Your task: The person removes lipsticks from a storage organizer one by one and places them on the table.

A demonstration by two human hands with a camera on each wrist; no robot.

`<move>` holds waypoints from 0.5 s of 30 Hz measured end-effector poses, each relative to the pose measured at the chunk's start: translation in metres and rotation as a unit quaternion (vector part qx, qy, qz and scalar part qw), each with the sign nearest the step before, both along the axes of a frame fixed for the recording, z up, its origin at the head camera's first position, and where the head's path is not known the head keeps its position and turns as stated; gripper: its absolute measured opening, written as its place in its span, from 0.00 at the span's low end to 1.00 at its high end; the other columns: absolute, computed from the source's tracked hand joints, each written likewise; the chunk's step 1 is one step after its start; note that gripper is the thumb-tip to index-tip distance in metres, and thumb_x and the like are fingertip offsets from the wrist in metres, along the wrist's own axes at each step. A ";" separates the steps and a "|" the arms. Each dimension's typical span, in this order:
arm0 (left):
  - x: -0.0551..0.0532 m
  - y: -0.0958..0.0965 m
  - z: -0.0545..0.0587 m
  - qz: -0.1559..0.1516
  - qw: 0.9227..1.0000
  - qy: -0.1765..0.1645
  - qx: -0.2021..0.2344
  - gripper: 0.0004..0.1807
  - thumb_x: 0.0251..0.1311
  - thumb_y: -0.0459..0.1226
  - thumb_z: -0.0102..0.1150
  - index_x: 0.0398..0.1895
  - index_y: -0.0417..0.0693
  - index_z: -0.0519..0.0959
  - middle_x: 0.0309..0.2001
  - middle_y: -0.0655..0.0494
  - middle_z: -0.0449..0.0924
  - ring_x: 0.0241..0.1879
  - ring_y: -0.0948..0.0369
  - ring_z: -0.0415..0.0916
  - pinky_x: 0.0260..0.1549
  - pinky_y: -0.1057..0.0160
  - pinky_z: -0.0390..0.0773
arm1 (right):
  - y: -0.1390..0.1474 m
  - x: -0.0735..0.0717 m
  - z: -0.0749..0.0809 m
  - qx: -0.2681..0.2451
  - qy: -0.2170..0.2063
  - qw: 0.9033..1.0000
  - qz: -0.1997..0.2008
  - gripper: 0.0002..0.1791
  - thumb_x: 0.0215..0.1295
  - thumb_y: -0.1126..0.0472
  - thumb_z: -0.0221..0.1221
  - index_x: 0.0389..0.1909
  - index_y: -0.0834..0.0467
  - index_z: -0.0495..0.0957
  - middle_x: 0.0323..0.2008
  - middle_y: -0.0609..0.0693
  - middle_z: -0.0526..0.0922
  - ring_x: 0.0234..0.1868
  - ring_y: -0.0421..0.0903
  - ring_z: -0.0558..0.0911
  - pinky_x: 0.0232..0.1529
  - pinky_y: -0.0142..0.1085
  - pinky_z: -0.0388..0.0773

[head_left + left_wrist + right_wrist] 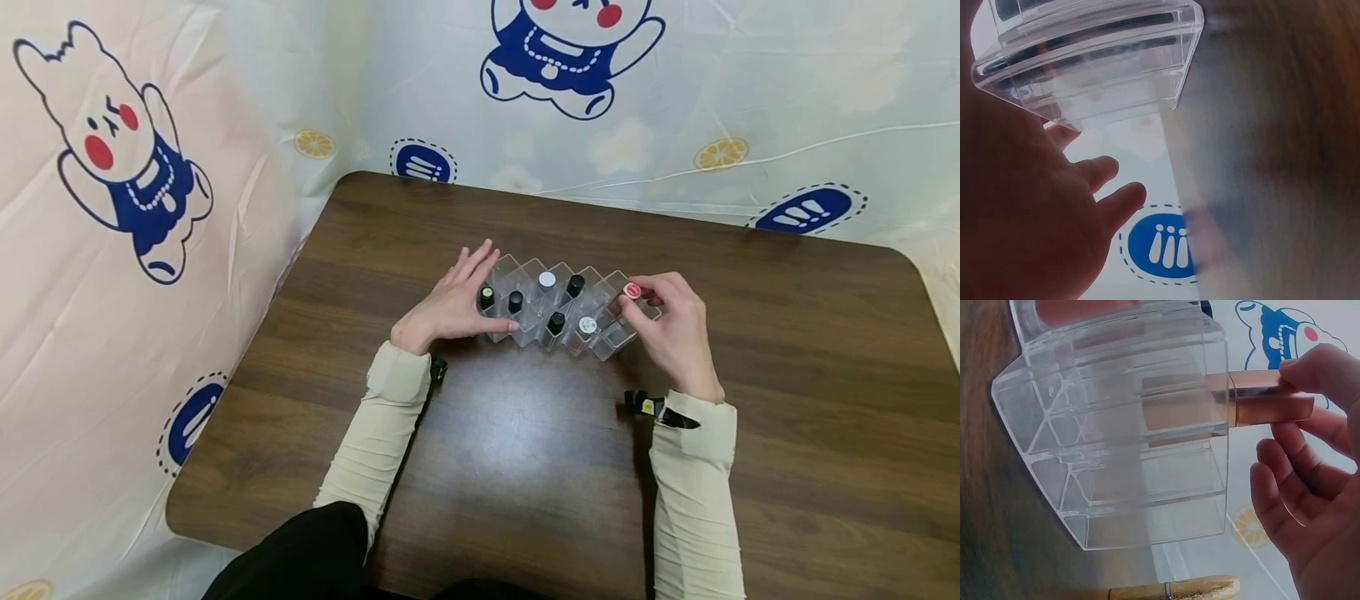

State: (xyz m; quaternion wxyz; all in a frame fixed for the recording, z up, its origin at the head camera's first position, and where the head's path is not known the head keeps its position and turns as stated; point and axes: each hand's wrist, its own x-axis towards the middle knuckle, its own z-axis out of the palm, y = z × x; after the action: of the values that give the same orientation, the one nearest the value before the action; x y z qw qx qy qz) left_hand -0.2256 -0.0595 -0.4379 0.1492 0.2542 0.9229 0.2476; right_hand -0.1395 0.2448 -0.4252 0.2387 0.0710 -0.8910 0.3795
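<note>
A clear lipstick organizer [536, 321] with slanted square compartments holds several tubes with black, white and patterned tops. Between thumb and fingertips, my right hand [678, 325] pinches a rose-gold square lipstick [1272, 397] with a red-patterned top. Its lower part sits inside a compartment near the organizer's right end, seen through the clear wall in the right wrist view. At the left end my left hand [453, 304] rests against the organizer, fingers straight and spread, its thumb along the front. The left wrist view shows those fingers [1124, 203] extended beside the clear wall.
The brown wooden table [510, 467] extends all around the organizer. A gold textured tube [1204, 587] stands beside the organizer in the right wrist view. A patterned cloth [262, 75] hangs behind and left of the table. Dark wrist cameras [645, 407] are strapped below both hands.
</note>
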 end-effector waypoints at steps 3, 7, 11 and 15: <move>-0.001 0.000 0.000 -0.001 1.000 0.000 0.000 0.63 0.46 0.68 0.63 0.78 0.58 0.39 0.78 0.66 0.26 0.78 0.49 0.26 0.72 0.40 0.41 | 0.000 0.000 0.000 -0.005 0.006 1.000 -0.001 0.10 0.57 0.67 0.64 0.40 0.66 0.82 0.35 0.58 0.80 0.33 0.50 0.76 0.38 0.24 0.68; -0.001 0.000 -0.001 -0.001 1.000 0.001 0.000 0.63 0.46 0.68 0.63 0.78 0.59 0.38 0.79 0.64 0.28 0.78 0.49 0.26 0.72 0.40 0.41 | 0.000 0.000 0.001 -0.008 0.005 1.000 -0.002 0.10 0.58 0.67 0.64 0.40 0.66 0.82 0.36 0.58 0.80 0.33 0.52 0.77 0.38 0.25 0.69; -0.001 0.000 0.000 -0.003 1.000 0.003 0.001 0.63 0.46 0.67 0.64 0.78 0.58 0.39 0.79 0.62 0.29 0.78 0.49 0.26 0.72 0.40 0.41 | 0.001 0.000 0.002 -0.011 0.004 1.000 -0.002 0.11 0.57 0.67 0.64 0.41 0.66 0.82 0.37 0.58 0.80 0.34 0.53 0.78 0.39 0.24 0.69; 0.000 0.000 0.000 0.000 1.000 0.000 0.001 0.64 0.46 0.68 0.63 0.78 0.59 0.38 0.79 0.64 0.27 0.78 0.49 0.26 0.72 0.40 0.41 | 0.001 0.001 0.003 -0.012 0.008 1.000 -0.002 0.11 0.57 0.67 0.64 0.41 0.66 0.82 0.37 0.59 0.80 0.34 0.53 0.78 0.39 0.24 0.69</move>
State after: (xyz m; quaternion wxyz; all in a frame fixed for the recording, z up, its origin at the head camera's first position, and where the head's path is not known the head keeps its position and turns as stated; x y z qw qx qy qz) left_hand -0.2258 -0.0593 -0.4377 0.1491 0.2547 0.9225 0.2488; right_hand -0.1387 0.2457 -0.4223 0.2472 0.0690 -0.8847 0.3891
